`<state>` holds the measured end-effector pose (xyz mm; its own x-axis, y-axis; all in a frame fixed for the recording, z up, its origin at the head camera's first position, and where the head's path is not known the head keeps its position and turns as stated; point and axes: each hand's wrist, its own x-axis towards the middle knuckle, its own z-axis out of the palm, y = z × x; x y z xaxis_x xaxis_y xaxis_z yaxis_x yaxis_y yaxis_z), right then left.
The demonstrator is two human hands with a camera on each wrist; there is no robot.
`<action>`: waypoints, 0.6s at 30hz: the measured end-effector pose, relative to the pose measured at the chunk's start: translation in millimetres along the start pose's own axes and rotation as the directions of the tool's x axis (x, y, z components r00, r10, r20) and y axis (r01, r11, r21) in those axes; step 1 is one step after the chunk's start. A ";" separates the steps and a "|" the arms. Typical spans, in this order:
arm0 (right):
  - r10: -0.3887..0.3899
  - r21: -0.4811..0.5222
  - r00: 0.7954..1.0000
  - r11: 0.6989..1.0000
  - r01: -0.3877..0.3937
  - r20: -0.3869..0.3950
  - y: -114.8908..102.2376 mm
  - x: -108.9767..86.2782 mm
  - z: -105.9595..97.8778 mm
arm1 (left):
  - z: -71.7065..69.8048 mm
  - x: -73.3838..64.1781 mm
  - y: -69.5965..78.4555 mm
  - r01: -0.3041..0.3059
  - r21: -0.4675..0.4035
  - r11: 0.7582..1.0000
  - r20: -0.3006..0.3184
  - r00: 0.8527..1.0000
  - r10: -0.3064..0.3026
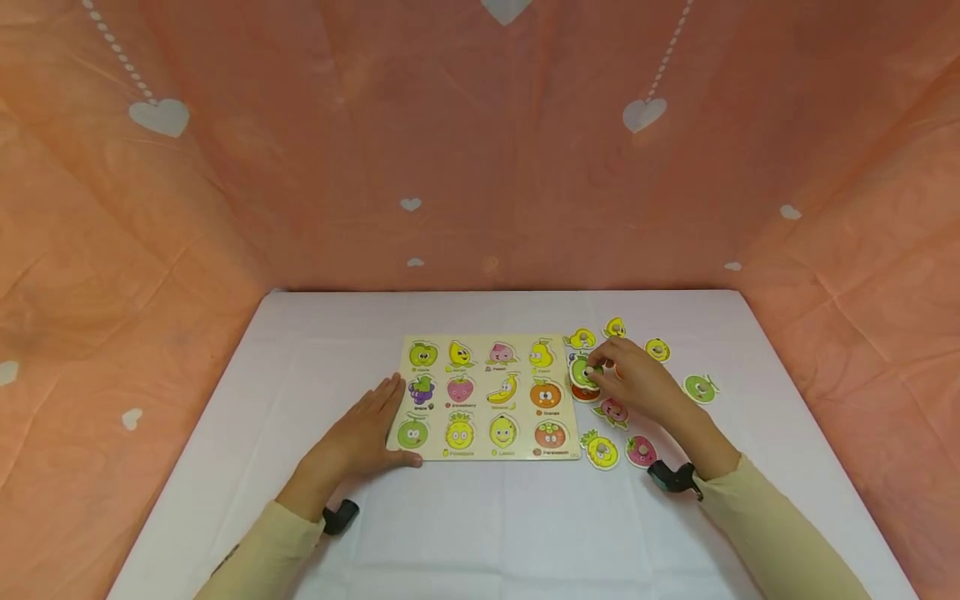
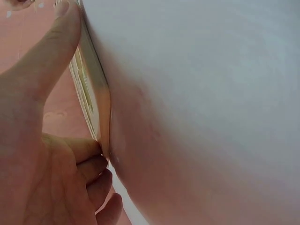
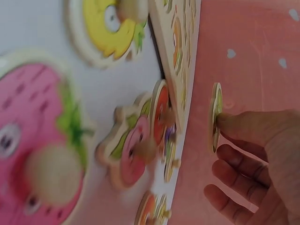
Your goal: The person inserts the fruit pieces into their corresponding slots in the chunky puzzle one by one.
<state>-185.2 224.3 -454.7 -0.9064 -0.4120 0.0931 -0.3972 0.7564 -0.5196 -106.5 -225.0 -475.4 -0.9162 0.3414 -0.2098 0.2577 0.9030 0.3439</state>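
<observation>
A wooden fruit puzzle board [image 1: 480, 403] lies flat, with rows of printed fruits. At its near left corner is my left hand [image 1: 367, 433], the fingers along the left edge and the thumb on the front edge. In the left wrist view, the thumb and fingertips touch the board's side [image 2: 96, 79]. My right hand [image 1: 637, 379] pinches a green apple puzzle piece [image 1: 583, 372] between thumb and fingers, just beyond the board's right edge. The right wrist view shows this piece [image 3: 215, 117] edge-on and raised. Beneath it, an orange-red piece [image 1: 583, 393] is partly covered.
Knobbed pieces lie scattered right of the board: a pineapple [image 1: 602, 451], a strawberry [image 1: 641, 451], a peach [image 1: 613, 412], a green melon [image 1: 701, 388], a lemon [image 1: 657, 350] and several others. White cloth [image 1: 480, 533] covers the table; a pink curtain [image 1: 480, 167] hangs behind.
</observation>
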 end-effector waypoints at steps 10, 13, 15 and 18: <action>-0.071 -0.016 0.997 0.997 0.071 -0.007 -21.4 23.1 9.7 | -1.8 -0.5 2.6 0.007 -0.001 1.000 0.010 1.000 -0.007; -0.101 -0.002 0.995 0.995 0.101 -0.023 -30.7 29.8 12.9 | -2.3 -0.7 3.2 0.005 0.004 1.000 0.008 1.000 -0.005; -0.112 0.002 0.993 0.994 0.112 -0.026 -36.5 34.1 15.3 | -2.6 -0.8 3.6 0.005 0.004 1.000 0.008 1.000 -0.005; -0.124 -0.003 0.992 0.992 0.124 -0.016 -44.8 40.2 19.7 | -2.9 -0.9 4.3 0.004 0.002 1.000 0.009 1.000 -0.004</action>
<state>-201.0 163.8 -444.5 -0.8521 -0.4947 0.1705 -0.5073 0.7011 -0.5011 -105.5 -222.1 -471.1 -0.9142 0.3406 -0.2197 0.2550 0.9047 0.3414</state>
